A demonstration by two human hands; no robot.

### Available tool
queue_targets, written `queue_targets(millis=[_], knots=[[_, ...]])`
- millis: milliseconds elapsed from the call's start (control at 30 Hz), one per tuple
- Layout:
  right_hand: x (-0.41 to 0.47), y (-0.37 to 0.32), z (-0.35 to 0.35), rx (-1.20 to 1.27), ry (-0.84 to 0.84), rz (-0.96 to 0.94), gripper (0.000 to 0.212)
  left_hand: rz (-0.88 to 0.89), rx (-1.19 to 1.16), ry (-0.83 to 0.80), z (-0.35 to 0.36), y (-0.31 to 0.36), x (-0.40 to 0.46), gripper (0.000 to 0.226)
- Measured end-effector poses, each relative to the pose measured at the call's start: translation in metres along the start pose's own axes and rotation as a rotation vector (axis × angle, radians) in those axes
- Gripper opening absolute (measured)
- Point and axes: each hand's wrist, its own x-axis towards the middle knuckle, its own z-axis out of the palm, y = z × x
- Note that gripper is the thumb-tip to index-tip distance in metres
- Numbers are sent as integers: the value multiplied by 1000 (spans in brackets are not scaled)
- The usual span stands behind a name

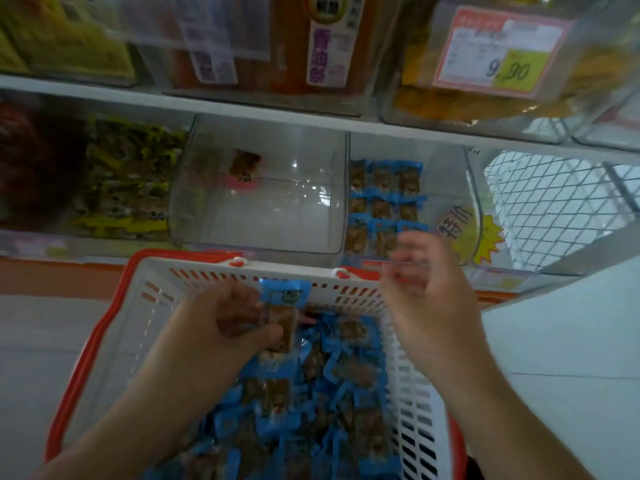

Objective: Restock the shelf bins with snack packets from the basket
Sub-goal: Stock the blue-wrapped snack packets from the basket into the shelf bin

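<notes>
A white basket with an orange rim (104, 327) holds several blue snack packets (339, 382). My left hand (232, 317) is inside the basket and grips a few blue packets (282, 317) upright. My right hand (420, 289) hovers blurred over the basket's far right corner, fingers loosely spread and holding nothing. Beyond it, a clear shelf bin (446, 174) holds neat rows of blue packets (384, 199).
The middle clear bin (263, 216) holds a single pink-edged packet (244, 168). A bin of yellow-green packets (128, 181) sits to the left. Upper-shelf bins carry a 9.90 price tag (498, 53). A wire mesh panel (554, 209) stands at right.
</notes>
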Motion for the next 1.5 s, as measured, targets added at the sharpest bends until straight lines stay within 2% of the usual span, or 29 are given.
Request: queue_targets(millis=[67,100,167,267,300,400,533,667,733,867,933,967,1000,1033,1067,1167,1267,1400,1500], knots=[[20,16,-23,-157,242,49,54,-6,17,15,8,-4,3,38],[28,25,-33,-238,284,101,57,-27,9,3,13,-3,2,39],[40,40,-47,-363,245,209,59,-70,9,-31,26,5,2,43],[47,49,-53,-515,36,288,49,-57,69,-117,56,38,5,74],[47,50,-53,-552,-8,282,47,-27,71,-140,69,53,9,71],[49,51,-56,-573,25,226,44,80,64,-113,114,105,35,32],[54,51,-66,-577,-2,244,46,196,73,-2,172,153,104,11],[58,51,-71,-568,-85,302,63,94,70,91,225,159,185,16],[62,52,-73,-551,-132,319,73,79,150,116,244,151,208,21],[67,56,-73,-533,-98,307,64,144,369,171,260,143,218,33],[69,65,-67,-382,-7,296,56,214,469,168,264,143,217,33],[74,75,-64,-267,45,212,53,252,507,174,266,144,215,33],[80,78,-66,-271,34,165,52,285,527,185,267,144,213,35],[78,70,-70,-310,-68,205,53,312,532,198,267,142,213,42],[74,75,-70,-328,-47,222,53,341,535,206,267,140,214,47],[67,76,-67,-478,-19,224,64,426,630,201,266,136,215,31],[67,69,-64,-509,-60,238,72,459,676,185,265,136,216,24],[66,69,-65,-507,-41,228,73,455,722,174,262,139,212,22],[63,67,-68,-509,-34,228,65,467,643,115,253,143,191,19]])
